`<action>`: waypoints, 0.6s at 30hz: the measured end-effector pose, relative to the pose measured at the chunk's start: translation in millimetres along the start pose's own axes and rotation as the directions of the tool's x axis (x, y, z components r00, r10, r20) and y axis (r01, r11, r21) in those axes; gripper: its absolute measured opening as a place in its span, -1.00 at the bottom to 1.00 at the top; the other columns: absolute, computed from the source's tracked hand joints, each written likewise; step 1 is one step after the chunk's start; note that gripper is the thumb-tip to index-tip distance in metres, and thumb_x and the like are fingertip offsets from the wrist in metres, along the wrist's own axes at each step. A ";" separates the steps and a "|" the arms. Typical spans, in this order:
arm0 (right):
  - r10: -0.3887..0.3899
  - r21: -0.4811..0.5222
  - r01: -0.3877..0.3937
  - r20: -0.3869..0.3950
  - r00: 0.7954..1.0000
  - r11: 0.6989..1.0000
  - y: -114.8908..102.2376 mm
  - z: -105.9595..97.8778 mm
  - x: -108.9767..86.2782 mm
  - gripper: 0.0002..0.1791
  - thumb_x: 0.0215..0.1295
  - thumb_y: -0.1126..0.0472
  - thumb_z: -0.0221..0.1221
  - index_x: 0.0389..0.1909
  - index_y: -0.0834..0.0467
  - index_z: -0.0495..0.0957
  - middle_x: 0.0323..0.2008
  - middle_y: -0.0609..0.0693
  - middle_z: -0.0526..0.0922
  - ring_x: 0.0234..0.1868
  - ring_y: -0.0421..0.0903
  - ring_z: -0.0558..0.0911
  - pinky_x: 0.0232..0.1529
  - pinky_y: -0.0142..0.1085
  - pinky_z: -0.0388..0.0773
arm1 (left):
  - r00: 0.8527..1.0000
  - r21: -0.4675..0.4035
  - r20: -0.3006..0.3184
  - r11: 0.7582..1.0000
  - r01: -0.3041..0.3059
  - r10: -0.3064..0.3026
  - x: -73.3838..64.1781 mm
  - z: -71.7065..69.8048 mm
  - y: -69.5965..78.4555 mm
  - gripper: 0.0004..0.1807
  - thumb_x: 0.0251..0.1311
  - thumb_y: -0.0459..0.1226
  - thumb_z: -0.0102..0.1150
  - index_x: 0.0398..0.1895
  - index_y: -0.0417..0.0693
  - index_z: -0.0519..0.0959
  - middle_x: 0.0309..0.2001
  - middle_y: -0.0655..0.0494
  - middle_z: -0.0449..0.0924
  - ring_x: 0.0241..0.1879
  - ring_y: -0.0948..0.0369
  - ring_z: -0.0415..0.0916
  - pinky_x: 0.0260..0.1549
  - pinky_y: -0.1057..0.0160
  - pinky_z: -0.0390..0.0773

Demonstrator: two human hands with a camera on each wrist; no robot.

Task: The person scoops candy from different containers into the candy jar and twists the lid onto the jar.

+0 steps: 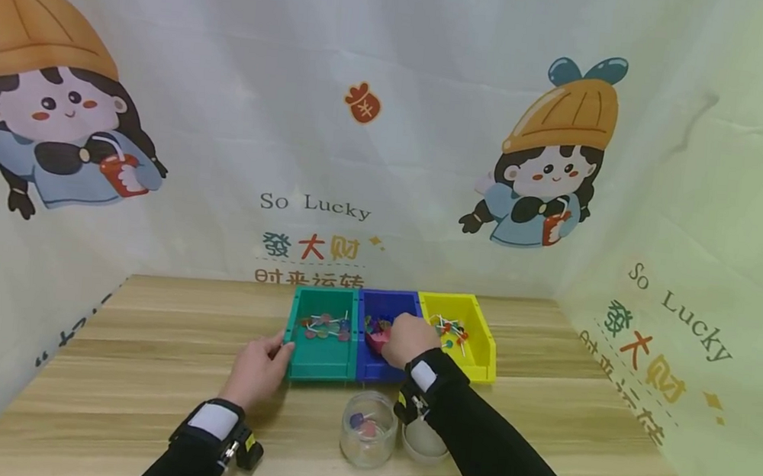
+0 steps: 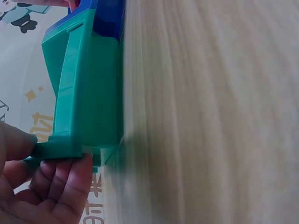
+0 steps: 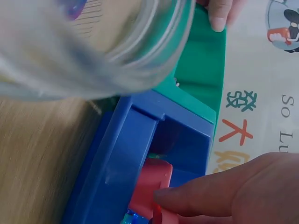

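Observation:
My left hand grips the left wall of the green bin, thumb on one side and fingers on the other, as the left wrist view shows. Inside the blue bin, my right hand pinches a small red scoop. Shiny coloured pieces lie by the scoop in the right wrist view. In front of the bins stands a clear jar with a few purple and pink pieces in it. The right hand hides part of the blue bin.
The yellow bin adjoins the blue one and holds white-stemmed, coloured-headed pieces; similar ones lie in the green bin. A pale round lid or dish sits right of the jar, partly under the right forearm. A printed curtain encloses the wooden table.

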State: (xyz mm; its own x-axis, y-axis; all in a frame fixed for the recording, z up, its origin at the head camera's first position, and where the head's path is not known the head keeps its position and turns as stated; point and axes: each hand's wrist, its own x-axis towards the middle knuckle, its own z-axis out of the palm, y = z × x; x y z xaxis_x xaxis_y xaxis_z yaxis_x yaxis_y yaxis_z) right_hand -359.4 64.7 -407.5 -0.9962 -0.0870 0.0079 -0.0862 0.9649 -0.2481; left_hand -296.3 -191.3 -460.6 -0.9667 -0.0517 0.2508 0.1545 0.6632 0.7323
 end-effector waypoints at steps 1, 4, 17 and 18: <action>0.004 0.007 -0.004 0.008 1.000 1.000 0.6 2.2 2.5 -0.70 0.31 0.08 0.49 -0.23 0.27 0.74 -0.41 0.09 0.72 -0.41 0.06 0.64 -0.28 -0.15 0.72 | 1.000 -0.001 0.003 1.000 0.002 -0.002 0.1 -0.1 -0.3 -0.48 0.68 -0.24 0.07 0.51 -0.41 0.43 0.19 -0.48 0.69 0.14 -0.21 0.70 0.12 -0.23 0.71; 0.007 0.020 -0.008 0.012 1.000 1.000 1.0 3.3 2.6 -0.71 0.32 0.10 0.49 -0.23 0.27 0.74 -0.39 0.10 0.73 -0.41 0.06 0.63 -0.25 -0.15 0.74 | 1.000 -0.001 0.007 1.000 0.005 -0.005 -0.1 -0.5 -0.7 -0.48 0.68 -0.24 0.08 0.51 -0.41 0.42 0.18 -0.48 0.70 0.14 -0.22 0.69 0.13 -0.24 0.70; -0.010 -0.069 0.004 -0.078 0.997 0.998 22.1 46.4 55.4 -0.73 0.27 0.07 0.48 -0.18 0.19 0.77 -0.30 0.10 0.82 -0.34 0.17 0.71 -0.30 0.07 0.79 | 1.000 0.002 0.028 1.000 0.007 -0.007 0.8 -1.1 -1.8 -0.47 0.69 -0.23 0.06 0.52 -0.41 0.41 0.23 -0.47 0.68 0.16 -0.20 0.69 0.15 -0.23 0.70; -0.008 -0.075 0.003 -0.075 0.997 0.997 21.7 45.9 57.0 -0.75 0.27 0.09 0.48 -0.19 0.19 0.78 -0.29 0.10 0.82 -0.33 0.17 0.72 -0.30 0.08 0.79 | 0.999 0.001 0.032 1.000 0.011 -0.011 0.9 -1.2 -1.3 -0.47 0.69 -0.23 0.06 0.52 -0.40 0.41 0.26 -0.47 0.67 0.19 -0.21 0.69 0.17 -0.23 0.70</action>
State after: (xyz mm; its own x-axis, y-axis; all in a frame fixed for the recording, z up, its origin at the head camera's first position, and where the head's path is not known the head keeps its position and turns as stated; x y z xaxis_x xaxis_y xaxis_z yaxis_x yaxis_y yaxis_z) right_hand -417.4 69.3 -456.9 -0.9937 -0.0760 0.0828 -0.0895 0.9806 -0.1746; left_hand -297.1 -193.1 -460.6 -0.9744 -0.0350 0.2219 0.1435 0.6631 0.7347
